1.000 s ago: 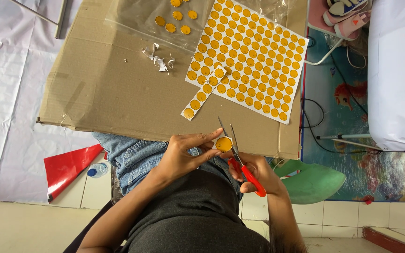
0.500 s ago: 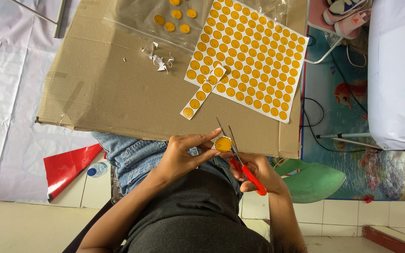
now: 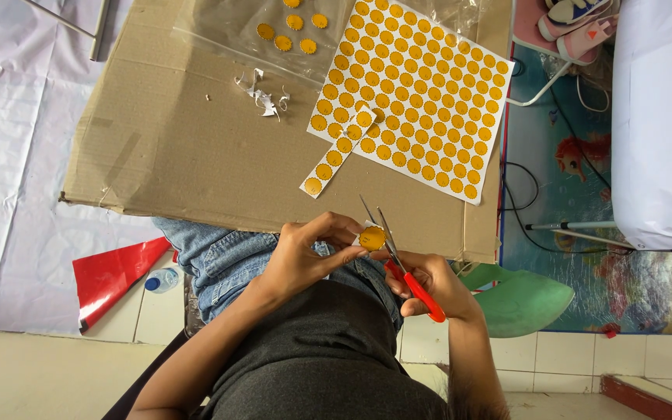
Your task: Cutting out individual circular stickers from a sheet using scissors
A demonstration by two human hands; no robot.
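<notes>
Far left, a red sheet [image 3: 110,276] lies on the floor with a small blue-capped bottle [image 3: 162,279] just beside it; what the bottle holds is too small to tell. Moving in, a flat cardboard sheet [image 3: 188,148] rests over the person's knees. Up at its top edge, a clear plastic bag [image 3: 274,47] holds a handful of cut-out orange discs [image 3: 295,22], and white paper scraps [image 3: 262,93] lie just below the bag.

Now the left hand [image 3: 305,257]: fingers curled, pinching a single orange disc [image 3: 372,238] by its edge, held over the lap at the near border of the cardboard. Right against that disc come the scissors [image 3: 398,260], red handles, blades parted and pointing up toward the cardboard. The right hand [image 3: 437,284] is closed through those handles, gripping them.

Above the hands, a short strip of orange discs [image 3: 336,155] lies touching the big white sheet of orange discs [image 3: 421,101], rows still uncut. Further right, a green plastic seat [image 3: 526,299] is on the floor, then a colourful play mat [image 3: 585,171], and a white cloth-covered block [image 3: 663,117] at the far edge.
</notes>
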